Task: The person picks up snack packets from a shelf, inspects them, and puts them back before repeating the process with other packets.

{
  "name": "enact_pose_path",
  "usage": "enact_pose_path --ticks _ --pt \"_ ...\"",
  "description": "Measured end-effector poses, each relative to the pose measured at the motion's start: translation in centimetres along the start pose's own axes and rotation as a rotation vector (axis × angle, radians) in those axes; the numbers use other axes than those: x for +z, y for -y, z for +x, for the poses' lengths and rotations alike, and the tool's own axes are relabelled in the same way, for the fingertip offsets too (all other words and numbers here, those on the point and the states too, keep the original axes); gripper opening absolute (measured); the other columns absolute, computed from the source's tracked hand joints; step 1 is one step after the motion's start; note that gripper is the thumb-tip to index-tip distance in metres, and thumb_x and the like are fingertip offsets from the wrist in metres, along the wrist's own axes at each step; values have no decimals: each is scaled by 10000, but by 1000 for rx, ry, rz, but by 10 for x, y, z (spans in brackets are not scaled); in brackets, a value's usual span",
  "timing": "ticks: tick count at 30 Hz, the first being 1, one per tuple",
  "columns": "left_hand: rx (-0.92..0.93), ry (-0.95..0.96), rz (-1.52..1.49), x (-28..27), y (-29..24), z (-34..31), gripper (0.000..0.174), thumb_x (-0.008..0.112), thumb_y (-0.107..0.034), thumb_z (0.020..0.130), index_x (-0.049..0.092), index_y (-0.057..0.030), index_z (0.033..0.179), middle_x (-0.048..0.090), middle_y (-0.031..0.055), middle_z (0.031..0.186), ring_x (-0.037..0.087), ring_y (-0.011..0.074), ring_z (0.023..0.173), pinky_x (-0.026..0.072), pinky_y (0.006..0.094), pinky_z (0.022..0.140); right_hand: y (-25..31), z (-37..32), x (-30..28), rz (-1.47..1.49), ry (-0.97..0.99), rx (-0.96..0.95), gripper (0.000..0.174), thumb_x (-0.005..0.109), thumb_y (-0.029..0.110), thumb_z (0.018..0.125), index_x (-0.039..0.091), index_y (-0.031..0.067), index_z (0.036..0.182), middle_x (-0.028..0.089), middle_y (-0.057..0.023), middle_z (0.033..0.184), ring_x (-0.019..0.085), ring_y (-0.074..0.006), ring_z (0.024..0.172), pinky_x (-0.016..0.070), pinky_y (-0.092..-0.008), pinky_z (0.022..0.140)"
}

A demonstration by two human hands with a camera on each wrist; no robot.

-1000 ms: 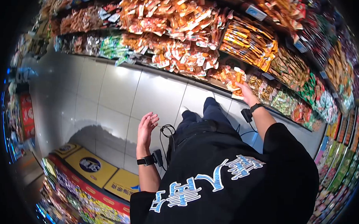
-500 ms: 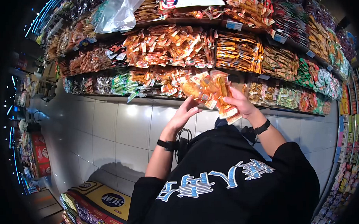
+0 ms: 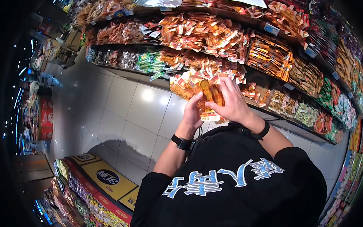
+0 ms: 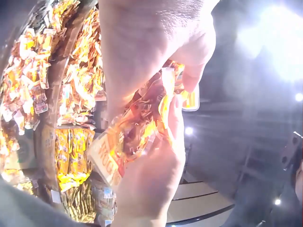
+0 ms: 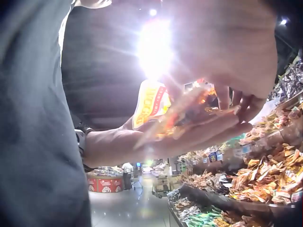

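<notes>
Several orange-brown snack packets (image 3: 204, 92) are bunched between both hands, in front of the lowest shelf. The left hand (image 3: 192, 112) grips the bunch from its left side, thumb on top. From the right, the right hand (image 3: 234, 103) holds the same packets, its thumb across them and its fingers over their far edge. In the left wrist view the packets (image 4: 137, 132) lie between the two hands, a lettered end sticking out. The right wrist view shows a lettered packet end (image 5: 150, 105) beside the fingers, partly washed out by glare.
Tiered shelves of packaged snacks (image 3: 202, 32) curve across the back and right. Green packets (image 3: 151, 63) lie on the lowest shelf. Yellow boxes (image 3: 105, 174) and a display of small packets stand at the lower left. Tiled floor (image 3: 137, 115) lies between. A distant person (image 5: 127, 175) stands beside a cart.
The right hand has brought packets from the low shelf to the left hand, which has risen to meet them. Since half a second ago, both hands have closed in on the bunch.
</notes>
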State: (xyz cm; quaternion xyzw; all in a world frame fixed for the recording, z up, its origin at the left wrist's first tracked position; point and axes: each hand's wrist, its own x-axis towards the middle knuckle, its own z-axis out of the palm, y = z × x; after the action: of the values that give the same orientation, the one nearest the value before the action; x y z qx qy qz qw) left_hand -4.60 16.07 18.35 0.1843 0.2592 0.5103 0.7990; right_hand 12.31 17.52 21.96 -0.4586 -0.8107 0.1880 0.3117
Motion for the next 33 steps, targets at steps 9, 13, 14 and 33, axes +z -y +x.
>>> enact_pose_path --ticks 9,13,14,33 --pt "64 -1 -26 7 -2 -38 501 515 -223 930 413 -25 1379 555 154 1299 578 278 1159 467 418 1007 22 7 11 254 -202 -311 804 848 240 677 456 103 1366 353 -228 1410 394 -390 1296 383 -447 1042" --pt "155 -12 37 7 1 -53 518 523 -218 921 401 -16 1382 546 154 1305 585 276 1147 472 405 1000 34 4 8 299 -170 -339 661 835 224 695 552 76 1273 372 -223 1398 439 -372 1267 397 -430 1031" --pt "184 -29 58 6 3 -56 524 523 -218 918 397 -13 1384 543 156 1307 586 278 1146 472 405 999 38 3 5 296 -154 -323 664 835 225 695 550 73 1275 373 -221 1397 443 -369 1263 396 -428 1033" --pt "342 29 299 20 -9 -100 782 652 -299 754 354 4 1410 519 183 1318 560 305 1177 454 435 1011 59 4 0 499 -74 -586 915 860 190 630 399 -2 1396 452 -264 1348 484 -387 1231 405 -449 1018"
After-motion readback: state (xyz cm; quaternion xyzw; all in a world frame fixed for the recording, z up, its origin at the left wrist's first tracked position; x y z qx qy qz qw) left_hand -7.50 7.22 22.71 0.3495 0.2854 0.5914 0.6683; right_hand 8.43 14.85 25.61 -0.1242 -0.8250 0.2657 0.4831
